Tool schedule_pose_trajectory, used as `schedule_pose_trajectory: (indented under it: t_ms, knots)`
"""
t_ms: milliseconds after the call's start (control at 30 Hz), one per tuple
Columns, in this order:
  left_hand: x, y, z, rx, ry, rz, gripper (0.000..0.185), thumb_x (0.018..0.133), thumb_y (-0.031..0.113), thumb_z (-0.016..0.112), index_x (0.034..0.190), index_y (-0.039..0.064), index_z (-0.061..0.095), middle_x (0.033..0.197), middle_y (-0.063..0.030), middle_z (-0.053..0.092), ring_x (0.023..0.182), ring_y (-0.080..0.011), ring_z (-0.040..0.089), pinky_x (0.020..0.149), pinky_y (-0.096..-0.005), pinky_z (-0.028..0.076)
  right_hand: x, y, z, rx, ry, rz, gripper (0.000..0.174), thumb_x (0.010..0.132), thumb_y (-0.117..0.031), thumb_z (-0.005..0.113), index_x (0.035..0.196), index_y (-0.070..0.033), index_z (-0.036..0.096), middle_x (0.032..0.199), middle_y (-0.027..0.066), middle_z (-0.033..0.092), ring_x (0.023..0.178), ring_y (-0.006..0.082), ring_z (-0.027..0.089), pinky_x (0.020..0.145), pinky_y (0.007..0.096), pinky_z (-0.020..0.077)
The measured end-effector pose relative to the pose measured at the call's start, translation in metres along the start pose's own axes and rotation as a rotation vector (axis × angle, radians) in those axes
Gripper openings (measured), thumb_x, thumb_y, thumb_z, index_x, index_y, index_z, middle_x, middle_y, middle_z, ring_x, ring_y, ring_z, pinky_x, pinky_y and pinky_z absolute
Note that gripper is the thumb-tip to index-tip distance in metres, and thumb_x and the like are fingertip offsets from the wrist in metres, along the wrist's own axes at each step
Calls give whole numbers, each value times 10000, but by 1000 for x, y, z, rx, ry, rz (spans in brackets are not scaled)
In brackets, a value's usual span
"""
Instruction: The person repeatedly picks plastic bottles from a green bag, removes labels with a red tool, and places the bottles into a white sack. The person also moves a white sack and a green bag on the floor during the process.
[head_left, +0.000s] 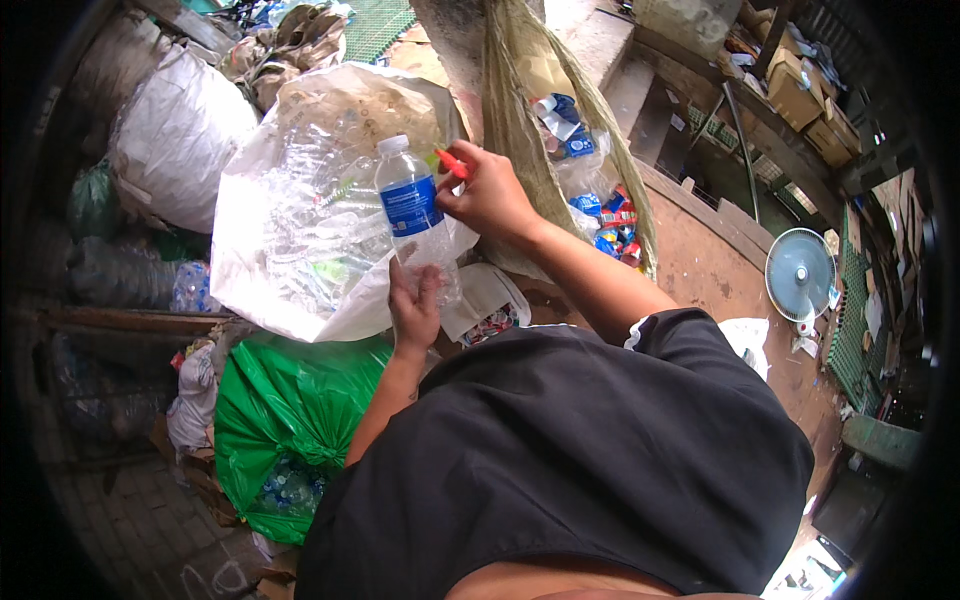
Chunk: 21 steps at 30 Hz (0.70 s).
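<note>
My left hand grips the lower part of a clear plastic bottle, held upright with a slight tilt. The bottle has a white screw cap and a blue label bearing writing. Pinched in my right hand is a small red tool; its working end is too unclear to name. The right fingertips are close beside the label's right edge, and I cannot tell whether they touch it. Behind the bottle, a large white sack gapes, holding many clear plastic bottles.
A khaki woven sack with blue and red wrappers leans beyond my right hand. Below the bottle, a white container holds bottle caps. A green plastic bag lies at my left. An electric fan stands right.
</note>
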<state>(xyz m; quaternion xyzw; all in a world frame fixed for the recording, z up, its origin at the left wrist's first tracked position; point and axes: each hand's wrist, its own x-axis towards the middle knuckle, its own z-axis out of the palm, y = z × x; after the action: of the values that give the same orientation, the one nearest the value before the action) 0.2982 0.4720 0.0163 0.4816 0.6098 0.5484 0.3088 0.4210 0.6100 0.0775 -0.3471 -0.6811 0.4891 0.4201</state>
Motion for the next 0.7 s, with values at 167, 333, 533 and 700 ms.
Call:
schedule_pose_trajectory:
  t_ms: [167, 333, 533, 700]
  knots:
    - [9, 20, -8, -403, 68, -364, 538, 867, 485, 388, 1215, 76, 374, 890, -94, 546, 748, -171, 556, 652, -311, 472, -20, -10, -10, -281, -59, -144, 288, 772, -216, 597, 1026, -91, 546, 797, 107, 605, 742, 260, 594, 648, 344, 458]
    - [19, 28, -12, -450, 87, -377, 626, 835, 577, 370, 1228, 90, 363, 899, -85, 538, 760, -172, 551, 626, -318, 468, -42, -10, -7, -376, -157, -210, 304, 827, -138, 511, 1127, -172, 549, 845, 109, 594, 761, 280, 574, 640, 352, 453]
    - [19, 29, -9, -436, 130, -310, 591, 853, 544, 371, 1229, 89, 360, 914, -97, 538, 784, -180, 549, 655, -327, 468, -38, -6, 1, -390, -111, -278, 299, 820, -140, 521, 1115, -174, 556, 802, 91, 595, 704, 280, 578, 602, 356, 458]
    - [19, 28, 0, -433, 215, -176, 551, 883, 437, 403, 1231, 18, 318, 978, -137, 514, 832, -191, 543, 745, -306, 451, -44, -3, 21, -443, 14, -322, 318, 808, -159, 535, 1123, -197, 549, 709, 60, 560, 611, 261, 570, 510, 351, 452]
